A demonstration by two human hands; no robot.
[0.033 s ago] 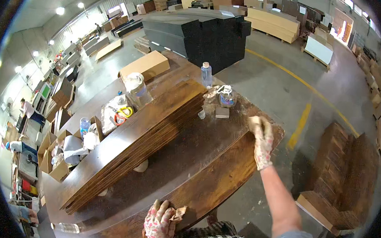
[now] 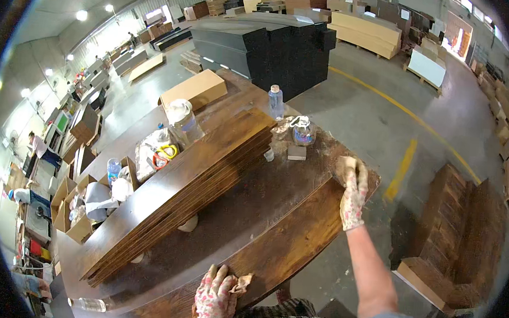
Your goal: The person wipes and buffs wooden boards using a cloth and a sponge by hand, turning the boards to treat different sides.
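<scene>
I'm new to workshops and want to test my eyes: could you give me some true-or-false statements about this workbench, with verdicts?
1. The left hand and right hand wear patterned gloves. True.
2. Yellow-and-orange scissors lie left of the stack of brown boards. True.
3. The right hand rests on that stack. False: it is at the right end of the single board nearest the person.
4. The clear bottle at lower left stands upright. False: it lies on its side.
5. A yellow stripe marks the floor. True.

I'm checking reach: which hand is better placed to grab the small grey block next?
Likely the right hand, at the brown board's far end, near the small grey block; the left hand is farther back.
</scene>
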